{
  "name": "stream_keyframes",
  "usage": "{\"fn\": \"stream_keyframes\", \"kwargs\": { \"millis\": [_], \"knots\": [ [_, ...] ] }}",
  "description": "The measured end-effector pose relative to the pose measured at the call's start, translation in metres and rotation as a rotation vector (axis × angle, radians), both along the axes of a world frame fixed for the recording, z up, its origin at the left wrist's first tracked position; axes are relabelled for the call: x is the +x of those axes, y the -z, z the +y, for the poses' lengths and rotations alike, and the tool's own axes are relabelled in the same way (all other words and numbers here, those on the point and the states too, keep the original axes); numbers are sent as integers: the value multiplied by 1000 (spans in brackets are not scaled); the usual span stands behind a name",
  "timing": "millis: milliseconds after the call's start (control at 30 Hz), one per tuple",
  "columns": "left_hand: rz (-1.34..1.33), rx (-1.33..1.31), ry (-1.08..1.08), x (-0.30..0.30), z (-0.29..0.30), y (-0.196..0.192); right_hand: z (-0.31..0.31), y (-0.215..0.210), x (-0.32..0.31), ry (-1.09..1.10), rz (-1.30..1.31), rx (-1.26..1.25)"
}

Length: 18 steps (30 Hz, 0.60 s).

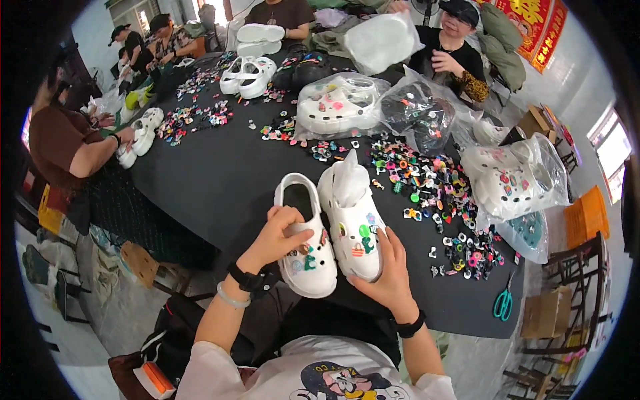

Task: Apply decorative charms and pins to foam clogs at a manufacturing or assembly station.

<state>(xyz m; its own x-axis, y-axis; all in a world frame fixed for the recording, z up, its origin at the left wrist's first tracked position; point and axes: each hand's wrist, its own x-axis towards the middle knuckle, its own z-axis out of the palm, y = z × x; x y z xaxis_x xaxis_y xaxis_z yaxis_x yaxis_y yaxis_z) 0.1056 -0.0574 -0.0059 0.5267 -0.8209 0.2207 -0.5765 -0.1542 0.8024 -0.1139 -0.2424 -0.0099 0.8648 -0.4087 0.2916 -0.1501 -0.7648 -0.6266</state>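
Observation:
A pair of white foam clogs is in front of me, side by side and touching, toes toward me. My left hand (279, 233) grips the left clog (317, 281) at its outer side, with the thumb over the upper and the fingers partly hidden. Around the toe of the right clog (345, 223) my right hand (387, 270) is closed, thumb near the toe tip and fingers along the outer side. Colourful charms (366, 243) sit in the holes of both uppers. White stuffing (350, 181) fills the right clog's opening; the left one's opening shows a dark inside.
Loose charms (427, 177) lie heaped on the black table (220, 190). Teal-handled scissors (504, 303) rest near its right edge. Bagged white clogs (510, 177) stand at right, another bagged pair (337, 107) ahead. A co-worker (73, 143) handles clogs at left; others sit across.

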Motion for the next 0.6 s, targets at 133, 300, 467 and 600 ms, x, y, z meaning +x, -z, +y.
{"fn": "stream_keyframes", "kwargs": {
  "millis": [133, 300, 467, 600],
  "knots": [
    [-11, -42, 13, -21, -2, 2, 0, -5, -23, 20, 5, 1],
    [9, -87, 91, -58, -6, 3, 11, -9, -76, 57, 49, 56],
    [66, -46, 240, -50, -11, -2, 12, 0, -90, 83, 50, 52],
    [14, 67, 248, -51, -12, -13, 8, 4, -87, 101, -19, 80]
  ]
}}
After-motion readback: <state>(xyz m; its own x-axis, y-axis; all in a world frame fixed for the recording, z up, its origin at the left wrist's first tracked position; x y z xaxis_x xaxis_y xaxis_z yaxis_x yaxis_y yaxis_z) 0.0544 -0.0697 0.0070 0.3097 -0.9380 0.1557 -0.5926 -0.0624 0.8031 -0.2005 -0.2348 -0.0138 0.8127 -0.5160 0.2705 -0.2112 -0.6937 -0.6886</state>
